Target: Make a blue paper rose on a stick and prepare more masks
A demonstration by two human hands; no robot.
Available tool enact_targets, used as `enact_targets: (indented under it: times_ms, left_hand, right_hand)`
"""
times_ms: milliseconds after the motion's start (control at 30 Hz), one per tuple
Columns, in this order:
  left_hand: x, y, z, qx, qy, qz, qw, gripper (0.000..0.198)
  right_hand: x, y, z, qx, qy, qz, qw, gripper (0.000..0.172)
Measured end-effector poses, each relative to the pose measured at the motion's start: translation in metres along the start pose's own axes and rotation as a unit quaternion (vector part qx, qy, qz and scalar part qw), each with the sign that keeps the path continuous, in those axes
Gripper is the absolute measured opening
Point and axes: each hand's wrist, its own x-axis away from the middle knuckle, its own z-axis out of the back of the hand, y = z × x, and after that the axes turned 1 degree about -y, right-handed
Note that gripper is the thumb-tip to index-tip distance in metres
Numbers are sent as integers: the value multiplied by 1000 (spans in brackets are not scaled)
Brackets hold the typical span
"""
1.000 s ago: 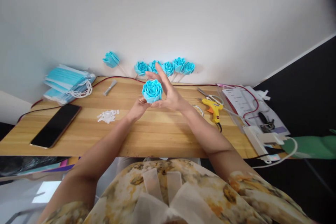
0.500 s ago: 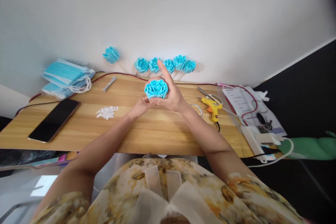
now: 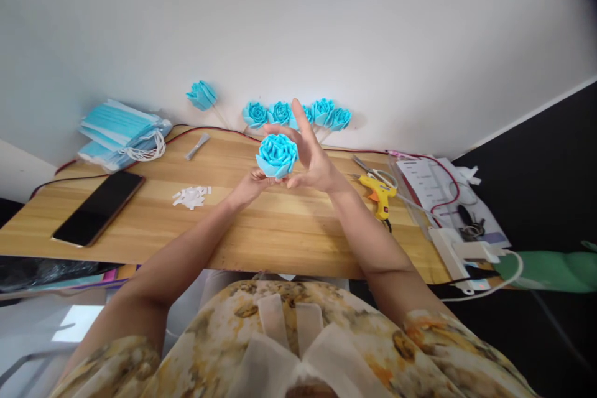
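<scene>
A blue artificial flower (image 3: 277, 155) with layered petals faces up above the middle of the table. My left hand (image 3: 254, 188) is closed beneath its head; the part it grips, likely the stem, is hidden by the bloom. My right hand (image 3: 318, 165) is open at the flower's right side, thumb low and fingers spread up behind it. Whether the right thumb touches the petals I cannot tell. Beyond my hands, several similar blue flowers (image 3: 255, 114) lean against the wall in a cluster, partly covered by my right fingers. Another blue flower (image 3: 201, 95) leans alone to their left.
On the wooden table (image 3: 298, 236) at left lie face masks (image 3: 119, 130), a phone (image 3: 100, 208), white scraps (image 3: 191, 196) and a small grey bundle (image 3: 197, 146). At right are a yellow glue gun (image 3: 381, 194), scissors (image 3: 368, 168), papers (image 3: 422, 177), keys (image 3: 473, 227) and a power strip (image 3: 451, 258).
My right hand has loosened from the flower and its fingers have spread to the right. The flower has turned or tilted a little in my left hand. The view has shifted slightly.
</scene>
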Motion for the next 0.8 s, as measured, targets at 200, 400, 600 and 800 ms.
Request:
enact_targets:
  times_ms: [200, 400, 600, 800]
  left_hand:
    - [-2, -7, 3, -1, -26, 7, 1000, 48]
    - [-5, -8, 0, -5, 0, -10, 1000, 51]
    - [-5, -8, 2, -2, 13, -13, 1000, 51]
    - [-5, -10, 7, -5, 7, -17, 1000, 49]
  right_hand:
    - [1, -3, -10, -59, -17, 14, 998, 143]
    - [0, -2, -14, -38, 8, -19, 999, 136]
    - [0, -3, -14, -40, 33, -22, 998, 137]
    - [-6, 11, -9, -37, 17, -46, 998, 127]
